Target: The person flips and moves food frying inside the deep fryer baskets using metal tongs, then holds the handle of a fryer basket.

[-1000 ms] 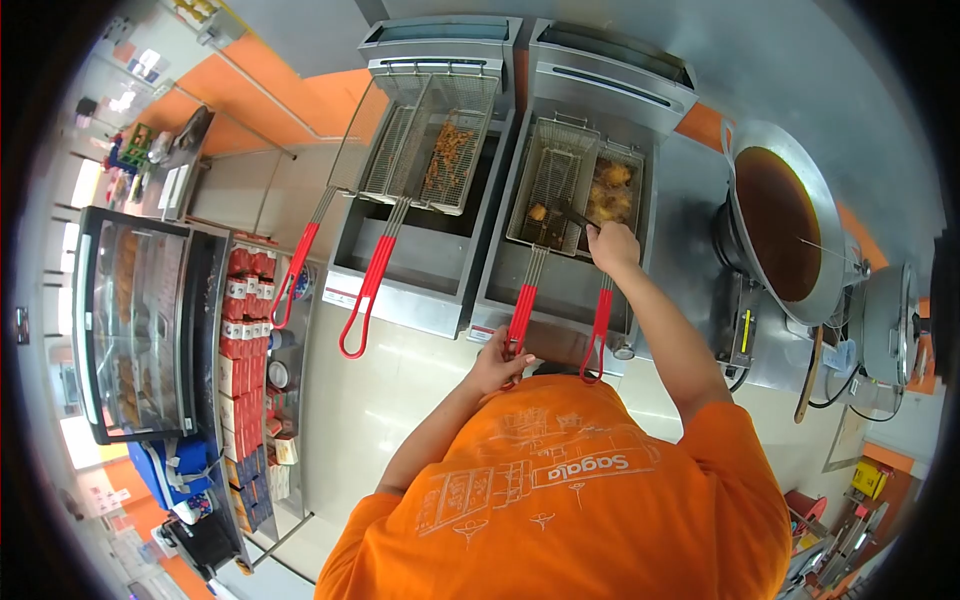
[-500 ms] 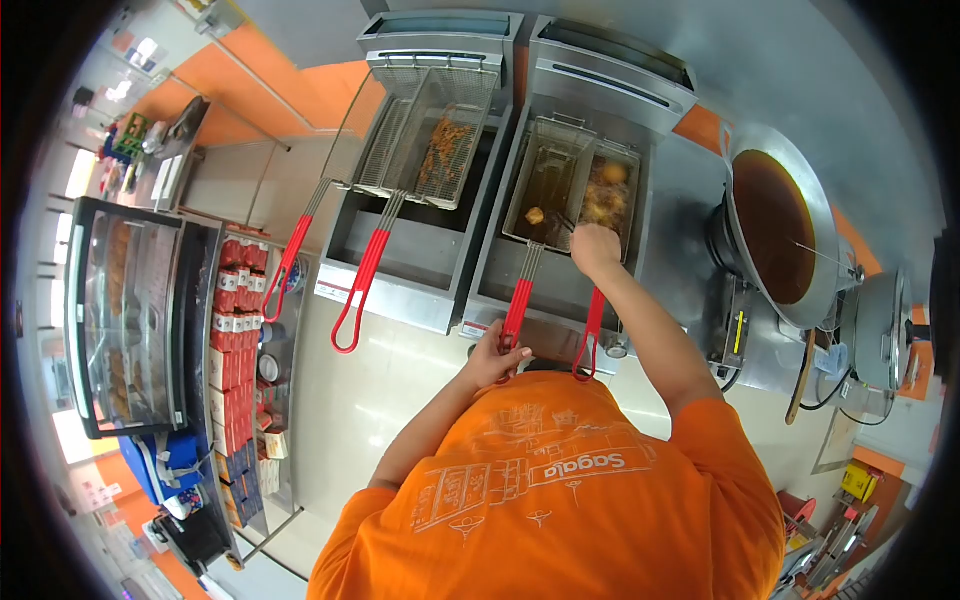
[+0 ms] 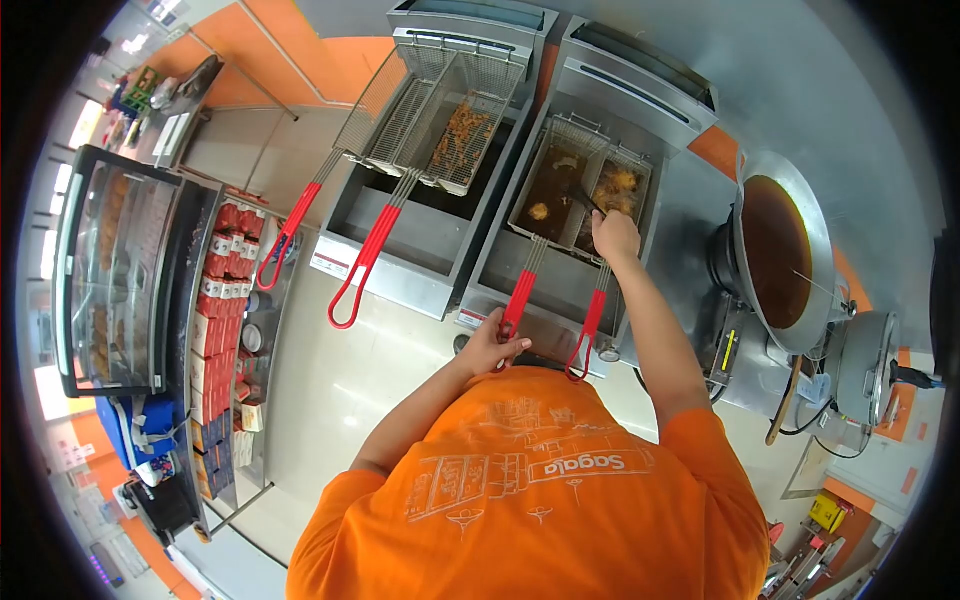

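Note:
My left hand (image 3: 493,345) is wrapped round the red handle (image 3: 519,298) of a wire basket (image 3: 552,185) that sits low in the oil of the right fryer. One golden fried piece (image 3: 540,211) lies in that basket. My right hand (image 3: 616,236) grips a dark utensil (image 3: 583,200), whose far end reaches over the same basket. Beside it, a second basket holds several browned pieces (image 3: 618,186) in bubbling oil; its red handle (image 3: 590,322) hangs free between my arms.
On the left fryer (image 3: 400,266), raised baskets hold orange crumbs (image 3: 463,137), with red handles (image 3: 367,262) jutting toward me. A large wok of brown liquid (image 3: 775,250) stands at the right, near a wooden handle (image 3: 784,402). A glass display cabinet (image 3: 118,270) and shelved red boxes (image 3: 212,330) are at the left.
The left basket in the right fryer has sunk into the oil, which now covers its bottom. My right hand has shifted slightly with the utensil, its tip now farther back. The view has turned a little.

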The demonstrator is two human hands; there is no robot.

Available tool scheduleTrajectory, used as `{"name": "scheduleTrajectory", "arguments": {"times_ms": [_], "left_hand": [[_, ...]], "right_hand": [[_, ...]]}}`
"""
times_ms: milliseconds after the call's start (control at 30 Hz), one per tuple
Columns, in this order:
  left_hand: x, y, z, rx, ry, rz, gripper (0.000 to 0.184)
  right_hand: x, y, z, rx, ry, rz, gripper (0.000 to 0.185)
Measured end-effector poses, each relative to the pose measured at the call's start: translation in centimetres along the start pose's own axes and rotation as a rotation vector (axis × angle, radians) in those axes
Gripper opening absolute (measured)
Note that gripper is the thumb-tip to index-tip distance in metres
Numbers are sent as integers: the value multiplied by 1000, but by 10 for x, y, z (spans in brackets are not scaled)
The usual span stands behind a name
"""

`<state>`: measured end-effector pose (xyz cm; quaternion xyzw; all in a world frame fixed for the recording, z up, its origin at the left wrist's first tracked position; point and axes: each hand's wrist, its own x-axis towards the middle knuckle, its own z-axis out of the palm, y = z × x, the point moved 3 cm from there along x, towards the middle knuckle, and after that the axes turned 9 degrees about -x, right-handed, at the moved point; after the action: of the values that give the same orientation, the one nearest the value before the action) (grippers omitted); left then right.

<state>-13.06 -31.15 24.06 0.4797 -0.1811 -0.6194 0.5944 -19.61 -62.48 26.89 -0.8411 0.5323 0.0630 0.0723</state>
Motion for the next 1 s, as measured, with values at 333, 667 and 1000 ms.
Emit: {"name": "scheduleTrajectory", "arguments": {"times_ms": [333, 667, 1000], "left_hand": [[0, 0, -2, 12, -5, 12, 37], [11, -1, -6, -9, 4, -12, 40], [12, 8, -4, 2, 1, -2, 44]], "right_hand": [[-25, -16, -24, -79, -66, -123, 41], [-35, -47, 14, -194, -39, -407, 26], [-10, -62, 43, -280, 27, -586, 17]]}}
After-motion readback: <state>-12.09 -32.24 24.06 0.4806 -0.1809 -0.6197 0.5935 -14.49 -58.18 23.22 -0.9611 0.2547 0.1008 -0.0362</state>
